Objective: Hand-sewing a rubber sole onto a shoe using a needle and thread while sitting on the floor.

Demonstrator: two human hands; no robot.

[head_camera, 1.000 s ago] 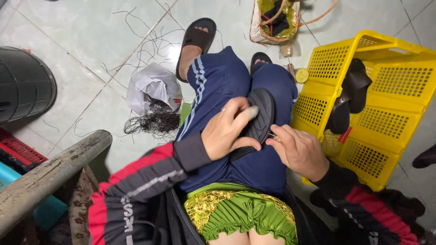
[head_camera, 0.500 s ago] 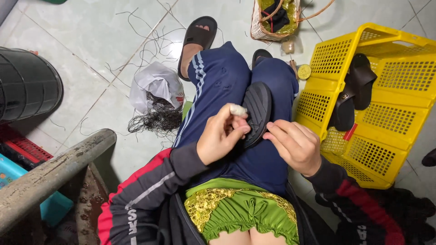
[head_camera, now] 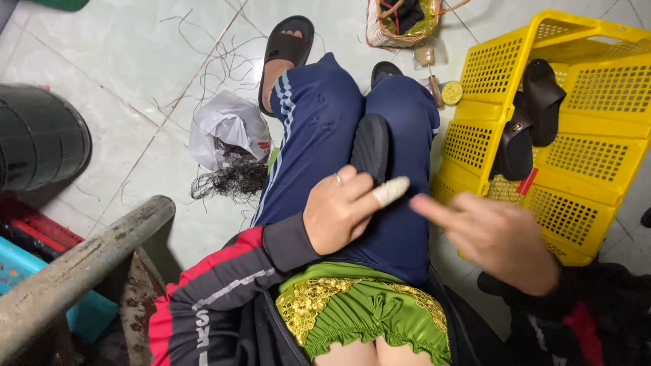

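I sit with a black shoe sole [head_camera: 370, 144] lying between my knees on my dark blue trousers [head_camera: 319, 122]. My left hand [head_camera: 342, 211] grips the sole's near end; its index finger is wrapped in white tape and points right. My right hand [head_camera: 505, 238] hovers blurred to the right of my lap, fingers spread, apart from the sole, with nothing visible in it. It is in front of the yellow plastic crate [head_camera: 583, 169].
Two black sandals [head_camera: 532, 115] hang on the crate's wall. A white plastic bag [head_camera: 227, 125] with a tangle of black threads [head_camera: 234, 177] lies on the tiled floor to the left. A black bin [head_camera: 41, 135], a rusty pipe [head_camera: 81, 264], a woven basket [head_camera: 400, 24] and small jars [head_camera: 442, 89] stand around.
My right hand has let go of the sole and swung out to the right. My left hand lifted, then settled again on the sole's near end.
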